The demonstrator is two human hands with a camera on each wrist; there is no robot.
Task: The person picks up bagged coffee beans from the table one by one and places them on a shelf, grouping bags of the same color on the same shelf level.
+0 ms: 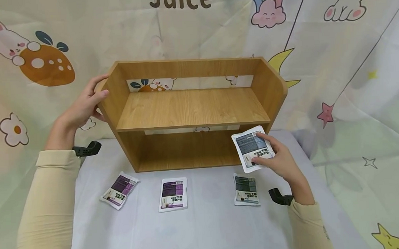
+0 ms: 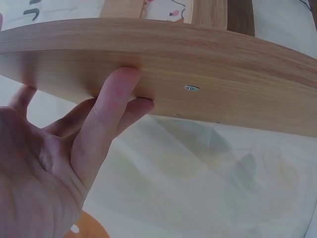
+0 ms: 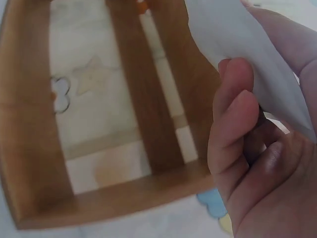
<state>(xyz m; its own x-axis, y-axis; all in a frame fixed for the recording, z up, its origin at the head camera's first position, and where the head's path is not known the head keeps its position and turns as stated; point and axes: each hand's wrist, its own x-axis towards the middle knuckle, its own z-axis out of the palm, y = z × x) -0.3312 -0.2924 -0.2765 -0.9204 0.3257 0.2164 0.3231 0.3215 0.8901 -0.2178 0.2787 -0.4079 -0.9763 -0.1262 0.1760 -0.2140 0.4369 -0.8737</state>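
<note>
A two-tier wooden shelf [image 1: 192,106] stands on the white table. My left hand [image 1: 81,107] rests against the outer face of its left side panel; in the left wrist view the thumb and fingertips touch the wood [image 2: 223,94]. At the shelf's lower right front, my right hand [image 1: 283,163] pinches a white packet [image 1: 250,148] with a blue-grey label, raised above the table and tilted. Only the packet's plain white back [image 3: 233,44] shows in the right wrist view. Below it on the table lies a green-labelled packet [image 1: 246,190].
Two purple-labelled packets lie in front of the shelf: a slanted one [image 1: 119,190] at the left and a straighter one [image 1: 173,194] near the middle. A cloth printed with cartoon figures [image 1: 358,95] hangs behind the shelf and around the table [image 1: 204,232].
</note>
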